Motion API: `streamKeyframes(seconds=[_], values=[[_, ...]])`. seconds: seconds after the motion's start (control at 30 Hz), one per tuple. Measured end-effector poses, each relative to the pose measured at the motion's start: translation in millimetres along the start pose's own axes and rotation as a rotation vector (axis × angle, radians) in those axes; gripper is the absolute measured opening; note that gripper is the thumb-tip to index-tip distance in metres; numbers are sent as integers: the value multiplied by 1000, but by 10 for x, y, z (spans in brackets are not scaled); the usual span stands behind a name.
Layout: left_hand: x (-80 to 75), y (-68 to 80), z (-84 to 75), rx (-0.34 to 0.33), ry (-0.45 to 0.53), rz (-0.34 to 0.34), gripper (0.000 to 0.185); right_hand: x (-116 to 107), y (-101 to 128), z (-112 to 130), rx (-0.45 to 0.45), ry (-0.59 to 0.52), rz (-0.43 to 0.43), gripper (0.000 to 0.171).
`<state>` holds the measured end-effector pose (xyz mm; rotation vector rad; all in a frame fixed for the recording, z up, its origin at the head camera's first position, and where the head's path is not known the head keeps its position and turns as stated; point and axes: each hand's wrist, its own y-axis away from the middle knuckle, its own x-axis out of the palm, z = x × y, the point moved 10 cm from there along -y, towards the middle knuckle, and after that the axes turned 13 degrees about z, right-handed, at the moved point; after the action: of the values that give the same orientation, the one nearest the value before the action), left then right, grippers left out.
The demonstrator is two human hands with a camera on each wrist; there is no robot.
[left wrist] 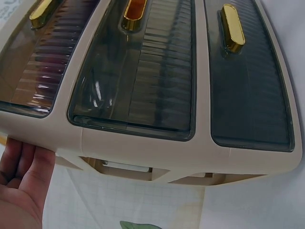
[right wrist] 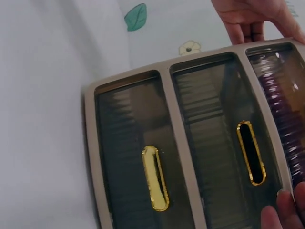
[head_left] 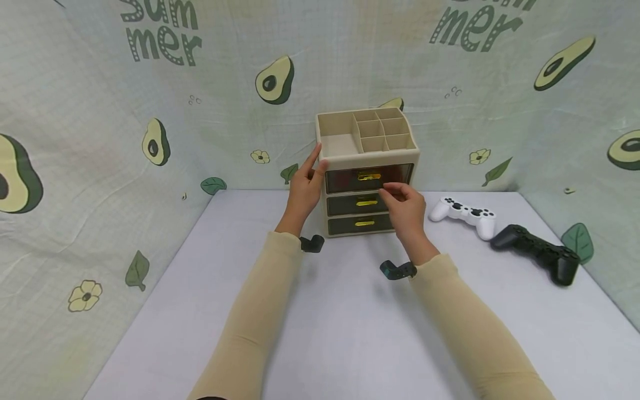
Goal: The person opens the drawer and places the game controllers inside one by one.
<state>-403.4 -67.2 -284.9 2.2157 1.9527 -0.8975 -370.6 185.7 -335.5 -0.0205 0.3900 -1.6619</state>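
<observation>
A beige desk organizer stands at the back of the table, with open compartments on top and three dark see-through drawers with gold handles, all closed. My left hand rests against its upper left corner, fingers straight along the side and thumb on the front edge. My right hand hovers in front of the drawers with bent fingers. Its fingertips touch the front near the lower edge of the top drawer, to the right of the handles, and grip neither handle. Something reddish-purple shows through the top drawer.
A white game controller lies right of the organizer, and a black one sits farther right toward the table's edge. An avocado-print cloth hangs close behind and on both sides. The white tabletop stretches in front of the organizer.
</observation>
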Motion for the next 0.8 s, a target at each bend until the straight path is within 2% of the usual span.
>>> streamKeyframes(seconds=[0.23,0.57,0.67,0.8], values=[[-2,-3,4,6,-5,0,48,10,43,-135,25,26,-16,26],[-3,0,5,5,-14,-6,47,66,104,-248,64,8,-44,25],[-6,4,0,10,-13,-9,47,97,118,-287,86,-36,-49,25],[-6,15,-11,25,-8,-15,48,143,140,-347,110,-152,-50,26]])
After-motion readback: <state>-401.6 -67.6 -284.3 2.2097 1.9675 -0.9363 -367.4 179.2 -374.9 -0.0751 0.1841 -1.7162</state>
